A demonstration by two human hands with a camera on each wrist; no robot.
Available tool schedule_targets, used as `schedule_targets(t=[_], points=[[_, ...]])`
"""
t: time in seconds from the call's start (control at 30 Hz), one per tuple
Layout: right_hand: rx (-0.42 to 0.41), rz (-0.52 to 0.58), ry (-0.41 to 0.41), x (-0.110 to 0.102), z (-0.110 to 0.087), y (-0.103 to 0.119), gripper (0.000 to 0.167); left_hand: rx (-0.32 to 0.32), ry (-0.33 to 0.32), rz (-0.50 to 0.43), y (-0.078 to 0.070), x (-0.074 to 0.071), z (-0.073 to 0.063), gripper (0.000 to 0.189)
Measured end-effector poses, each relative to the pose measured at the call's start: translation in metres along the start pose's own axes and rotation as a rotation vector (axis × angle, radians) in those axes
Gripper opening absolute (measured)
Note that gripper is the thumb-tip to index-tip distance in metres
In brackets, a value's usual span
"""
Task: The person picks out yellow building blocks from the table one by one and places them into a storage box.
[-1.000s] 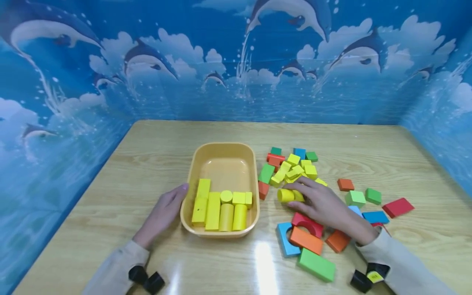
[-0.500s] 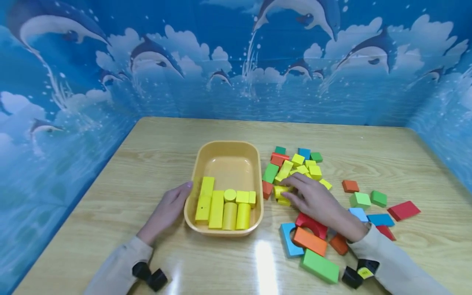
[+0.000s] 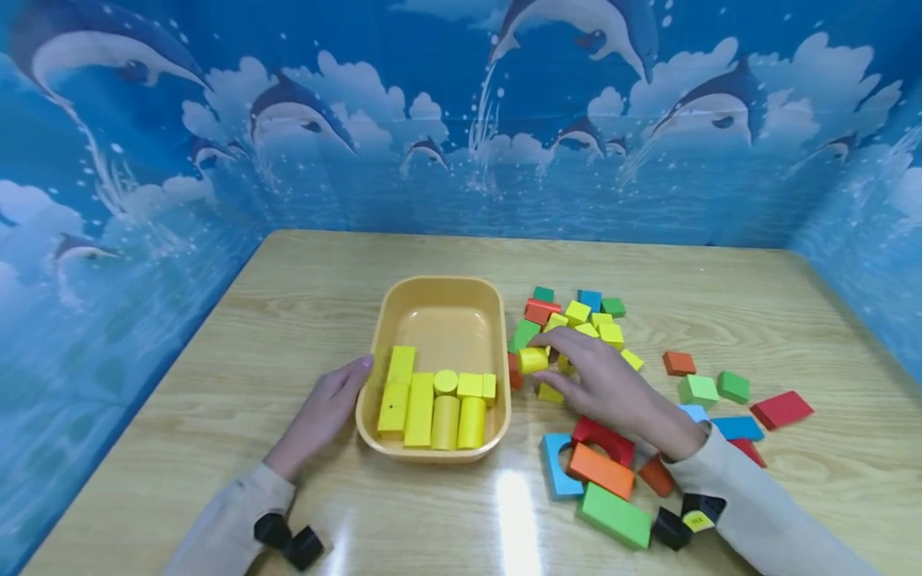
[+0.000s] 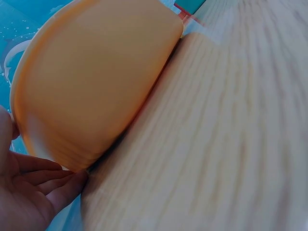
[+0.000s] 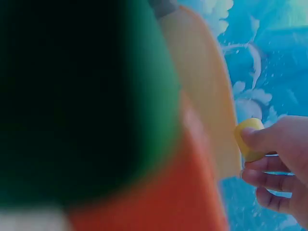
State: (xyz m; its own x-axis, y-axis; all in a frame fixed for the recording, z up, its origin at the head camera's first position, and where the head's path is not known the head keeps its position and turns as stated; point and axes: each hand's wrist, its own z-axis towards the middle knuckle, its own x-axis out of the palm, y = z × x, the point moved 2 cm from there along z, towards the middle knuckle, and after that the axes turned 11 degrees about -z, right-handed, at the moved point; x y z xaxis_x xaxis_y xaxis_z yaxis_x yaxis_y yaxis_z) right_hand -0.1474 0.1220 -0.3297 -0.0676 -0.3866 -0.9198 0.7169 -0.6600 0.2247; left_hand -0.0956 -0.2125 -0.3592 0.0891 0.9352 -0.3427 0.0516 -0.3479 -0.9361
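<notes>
My right hand [image 3: 601,380] pinches a short yellow cylinder block [image 3: 533,360] between thumb and fingers, raised just right of the tan plastic tray [image 3: 442,282]. The same yellow block [image 5: 250,139] shows in the right wrist view. My left hand [image 3: 327,408] holds the tray's left side; in the left wrist view its fingertips [image 4: 72,180] meet the lower wall, while the thumb reaches up by the rim. Yellow blocks [image 3: 418,412] of several shapes lie packed along the tray's near end. Behind the right hand, more yellow blocks [image 3: 578,313] lie heaped, partly hidden.
Green, red and blue blocks [image 3: 591,300] edge the yellow heap. Nearer me lie a blue arch block [image 3: 558,472], an orange block [image 3: 601,470] and a long green block [image 3: 615,514]. Further right is a red block [image 3: 781,410]. A dolphin-print cloth [image 3: 446,192] surrounds the table [image 3: 288,296].
My right hand has lifted the yellow cylinder block from the heap's near side and brought it left toward the tray. My left hand stays at the tray; the view shifted slightly.
</notes>
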Motion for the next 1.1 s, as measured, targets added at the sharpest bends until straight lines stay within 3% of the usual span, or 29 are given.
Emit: schedule_targets(t=[0.47, 1.1], points=[[-0.140, 0.160, -0.176, 0.006, 0.021, 0.015, 0.038, 0.027, -0.011, 0.006, 0.003, 0.000, 0.001, 0.062], [-0.201, 0.111, -0.169, 0.011, 0.024, 0.017, 0.038, 0.007, -0.022, 0.028, 0.005, 0.000, 0.002, 0.064]])
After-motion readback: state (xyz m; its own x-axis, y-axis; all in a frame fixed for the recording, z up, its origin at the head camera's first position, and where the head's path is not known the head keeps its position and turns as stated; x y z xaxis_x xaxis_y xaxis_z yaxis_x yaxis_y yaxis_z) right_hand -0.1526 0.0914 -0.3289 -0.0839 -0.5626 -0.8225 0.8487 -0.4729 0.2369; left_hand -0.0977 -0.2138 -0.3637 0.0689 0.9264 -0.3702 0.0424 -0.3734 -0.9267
